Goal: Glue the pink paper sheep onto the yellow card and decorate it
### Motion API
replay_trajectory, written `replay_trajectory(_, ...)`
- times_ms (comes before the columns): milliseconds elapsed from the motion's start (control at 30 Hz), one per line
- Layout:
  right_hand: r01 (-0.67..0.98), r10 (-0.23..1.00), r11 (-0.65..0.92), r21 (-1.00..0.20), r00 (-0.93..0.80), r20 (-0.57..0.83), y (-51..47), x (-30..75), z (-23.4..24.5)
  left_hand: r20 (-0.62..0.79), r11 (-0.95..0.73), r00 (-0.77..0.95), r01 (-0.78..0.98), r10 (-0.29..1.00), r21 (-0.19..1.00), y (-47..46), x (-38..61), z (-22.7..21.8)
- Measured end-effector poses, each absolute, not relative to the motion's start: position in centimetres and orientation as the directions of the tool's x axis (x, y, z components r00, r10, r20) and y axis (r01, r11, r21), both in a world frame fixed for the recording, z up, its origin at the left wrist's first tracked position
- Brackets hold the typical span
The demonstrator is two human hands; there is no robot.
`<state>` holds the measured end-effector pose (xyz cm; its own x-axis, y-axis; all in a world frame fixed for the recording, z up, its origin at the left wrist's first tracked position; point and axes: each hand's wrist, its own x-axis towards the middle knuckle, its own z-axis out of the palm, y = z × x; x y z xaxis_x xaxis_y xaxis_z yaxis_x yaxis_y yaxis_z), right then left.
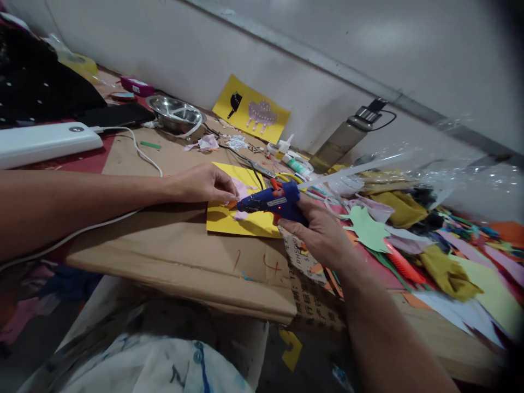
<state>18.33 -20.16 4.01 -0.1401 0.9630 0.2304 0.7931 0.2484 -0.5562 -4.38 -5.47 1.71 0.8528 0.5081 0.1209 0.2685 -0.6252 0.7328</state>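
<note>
My right hand is wrapped round a blue hot glue gun with a small red light and a long clear glue stick out of its back. The gun's nozzle points left, close to the fingertips of my left hand. That hand is closed in a pinch on a small orange piece, low over a yellow card. Pink pieces lie on the card, partly hidden by the gun and fingers. The card rests on flattened cardboard.
A decorated yellow card leans on the wall, left of a tilted water bottle. Scissors and a glue bottle lie behind the gun. A steel bowl and white power bank are left. Coloured scraps crowd the right.
</note>
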Motion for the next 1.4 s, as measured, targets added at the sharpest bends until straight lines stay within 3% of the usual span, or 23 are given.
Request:
replay_trajectory(367, 0.845, 0.964, 0.229, -0.483, -0.13, 0.23, -20.2, 17.7, 3.4, 0.131, -0.633, 0.845, 0.275, 0.518, 0.724, -5.0, -4.4, 0.9)
replay_trajectory(1400, 0.837, 0.975, 0.2, -0.509, -0.118, 0.189, -20.5, 17.8, 4.4, 0.136, -0.62, 0.847, 0.256, 0.513, 0.742, -5.5, -4.5, 1.4)
